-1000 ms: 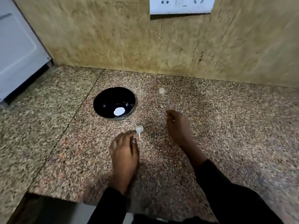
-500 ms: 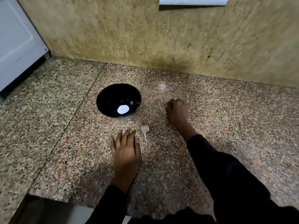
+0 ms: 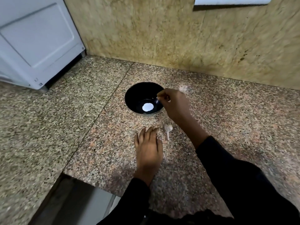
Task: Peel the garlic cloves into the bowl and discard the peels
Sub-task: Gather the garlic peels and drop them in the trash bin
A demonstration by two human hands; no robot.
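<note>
Head view looks down on a speckled granite counter [image 3: 227, 127] with a black bowl [image 3: 134, 95] set near the tan stone wall [image 3: 146, 30]; the right hand [image 3: 175, 104] hangs over the bowl's right rim with its fingers curled inward, the fingertips bunched above the dark interior; whether they pinch a clove I cannot tell, since the tips are blurred and small; a round white patch, perhaps a glare, shows at the bowl's bottom. The left hand [image 3: 148, 146] lies flat on the counter with straight fingers, holding nothing; just beside its fingertips, to the right and apart from them, lies a garlic piece [image 3: 168, 129] with a pale papery tail pointing toward the person; it sits between the two hands, below the right wrist and near the bowl; a faint scrap of peel [image 3: 184, 88] rests just beyond the right hand; a white appliance [image 3: 35, 43] stands at far left.
</note>
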